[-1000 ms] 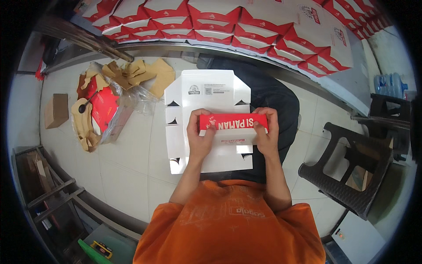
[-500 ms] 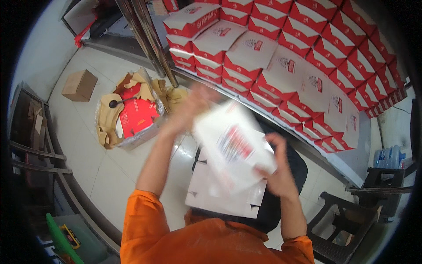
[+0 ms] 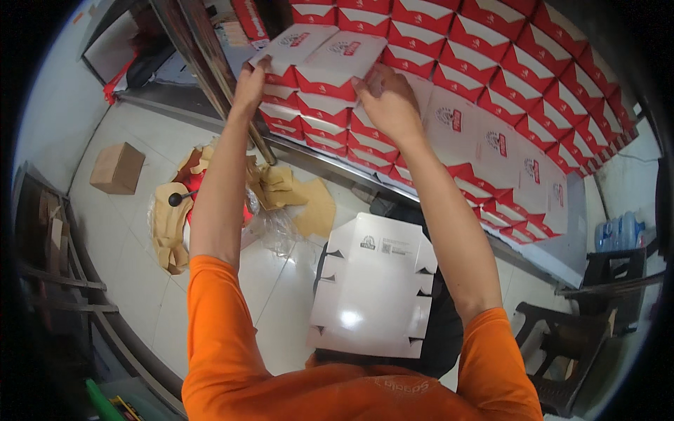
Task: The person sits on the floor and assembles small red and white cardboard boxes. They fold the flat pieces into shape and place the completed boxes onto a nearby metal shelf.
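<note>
Red-and-white folded box at 12 o'clock, clasped at both ends by left hand and right hand, nearly seated on the stack; flat white blanks at 6 o'clock remain unfolded.

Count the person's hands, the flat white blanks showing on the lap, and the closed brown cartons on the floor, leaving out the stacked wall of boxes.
Hands, both up at the stacked red-and-white boxes: 2 (left hand, right hand)
Flat white blank on the lap: 1
Closed brown carton on the floor: 1
Total: 4
</note>
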`<state>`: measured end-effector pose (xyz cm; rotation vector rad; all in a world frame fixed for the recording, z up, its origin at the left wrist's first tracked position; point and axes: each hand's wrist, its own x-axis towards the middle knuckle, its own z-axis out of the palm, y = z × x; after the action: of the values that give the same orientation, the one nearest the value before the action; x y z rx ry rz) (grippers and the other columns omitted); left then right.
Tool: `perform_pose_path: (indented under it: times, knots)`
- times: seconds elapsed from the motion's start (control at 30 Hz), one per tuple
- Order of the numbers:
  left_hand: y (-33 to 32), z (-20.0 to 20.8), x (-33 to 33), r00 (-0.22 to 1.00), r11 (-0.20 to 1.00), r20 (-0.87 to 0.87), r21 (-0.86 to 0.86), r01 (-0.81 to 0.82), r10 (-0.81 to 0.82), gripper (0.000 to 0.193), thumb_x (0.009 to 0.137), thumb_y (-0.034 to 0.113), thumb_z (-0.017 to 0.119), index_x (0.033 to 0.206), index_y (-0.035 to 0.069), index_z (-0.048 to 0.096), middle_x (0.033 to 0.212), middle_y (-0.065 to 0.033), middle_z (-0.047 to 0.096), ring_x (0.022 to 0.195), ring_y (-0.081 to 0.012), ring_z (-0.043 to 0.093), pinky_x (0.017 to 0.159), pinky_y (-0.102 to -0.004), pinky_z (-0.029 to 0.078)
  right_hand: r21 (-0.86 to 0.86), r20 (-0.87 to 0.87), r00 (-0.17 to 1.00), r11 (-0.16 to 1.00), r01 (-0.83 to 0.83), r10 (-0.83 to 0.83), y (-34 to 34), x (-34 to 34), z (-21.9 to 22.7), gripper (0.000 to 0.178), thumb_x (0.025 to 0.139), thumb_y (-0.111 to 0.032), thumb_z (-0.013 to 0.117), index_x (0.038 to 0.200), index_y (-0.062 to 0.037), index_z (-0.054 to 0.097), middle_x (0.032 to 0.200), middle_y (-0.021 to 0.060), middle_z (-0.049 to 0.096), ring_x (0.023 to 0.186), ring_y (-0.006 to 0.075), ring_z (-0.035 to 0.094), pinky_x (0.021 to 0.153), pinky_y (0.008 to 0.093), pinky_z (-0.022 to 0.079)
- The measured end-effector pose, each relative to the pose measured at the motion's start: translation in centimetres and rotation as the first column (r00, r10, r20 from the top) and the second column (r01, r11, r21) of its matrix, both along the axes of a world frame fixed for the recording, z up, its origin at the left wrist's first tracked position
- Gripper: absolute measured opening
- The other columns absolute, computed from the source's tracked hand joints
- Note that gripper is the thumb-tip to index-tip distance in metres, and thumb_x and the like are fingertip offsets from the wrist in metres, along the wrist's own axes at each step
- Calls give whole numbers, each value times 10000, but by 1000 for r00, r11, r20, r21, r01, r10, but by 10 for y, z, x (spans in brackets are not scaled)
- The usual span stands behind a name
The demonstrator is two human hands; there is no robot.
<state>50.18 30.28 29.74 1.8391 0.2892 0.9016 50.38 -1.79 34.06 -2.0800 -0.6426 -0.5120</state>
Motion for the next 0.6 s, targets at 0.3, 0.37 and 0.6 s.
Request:
perform_pose_path:
  times: [0.3, 0.37, 0.6]
  knots:
    - [-336, -170, -258, 873, 902, -394, 196, 385, -287, 280, 955, 193, 513, 1137, -8, 583, 960, -133, 614, 876, -243, 593, 836, -387, 481, 307, -539, 834, 894, 325, -118, -251, -154, -99, 216, 949, -206, 633, 991, 6, 635, 812, 27, 646, 741, 89, 593, 678, 232, 459]
    - [-447, -154, -294, 675, 790, -588, 96, 605, -445, 505, 842, 225, 658, 1247, -20, 480, 1111, -188, 544, 1034, -304, 536, 919, -418, 439, 246, -620, 764, 882, 403, -176, -287, -193, -128, 216, 955, -207, 628, 981, 7, 633, 815, 29, 643, 747, 95, 597, 685, 238, 467]
    - [-466, -172, -309, 628, 846, -617, -119, 520, -474, 631, 766, 142, 794, 1285, -34, 481, 959, -143, 601, 854, -219, 616, 735, -328, 525, 189, -740, 624, 813, 551, -251, -359, -296, -167, 188, 973, -212, 605, 1000, -30, 642, 775, 14, 624, 639, 39, 486, 552, 194, 366]
